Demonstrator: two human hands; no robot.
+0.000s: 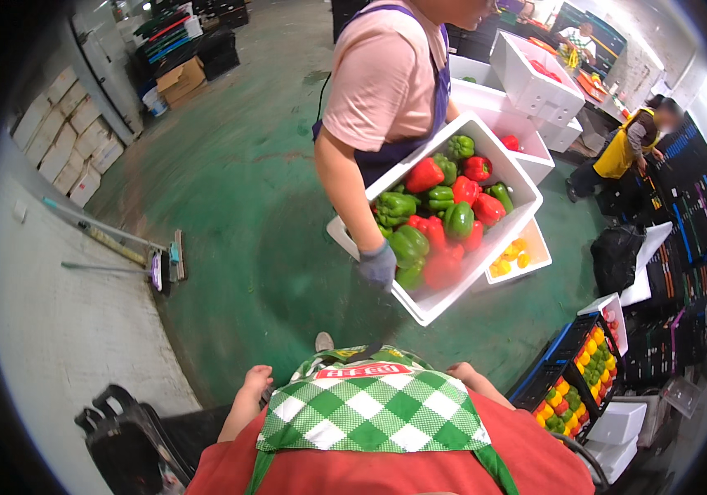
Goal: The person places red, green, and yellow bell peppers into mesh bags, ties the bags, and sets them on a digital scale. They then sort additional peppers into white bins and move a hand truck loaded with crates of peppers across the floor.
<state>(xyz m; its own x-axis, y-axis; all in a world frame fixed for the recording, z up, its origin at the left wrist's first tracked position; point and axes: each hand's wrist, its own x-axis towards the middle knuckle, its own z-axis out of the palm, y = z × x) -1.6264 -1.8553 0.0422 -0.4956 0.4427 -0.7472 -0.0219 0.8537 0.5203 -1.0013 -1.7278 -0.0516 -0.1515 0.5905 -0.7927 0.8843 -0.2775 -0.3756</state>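
My left hand (pixel 255 380) hangs at the left edge of my green-and-white checked apron (pixel 370 404). Its fingers look curled, and whatever they hold, if anything, is hidden. On the apron's other side is my right hand (pixel 462 371), its fingers mostly out of sight behind the cloth. In front of me, a person in a pink shirt and purple apron carries a white foam box (pixel 424 312), tilted my way, with a grey-gloved hand (pixel 378 266) on its near left corner. Red bell peppers (pixel 424 175) and green bell peppers (pixel 410 246) fill it.
A foam box of yellow peppers (pixel 512 257) stands on the green floor behind the carried box. Black crates of mixed peppers (pixel 564 406) stand at right. A broom (pixel 176 256) leans by the left wall, near a black chair (pixel 127 437). Another person in yellow (pixel 615 157) works at far right.
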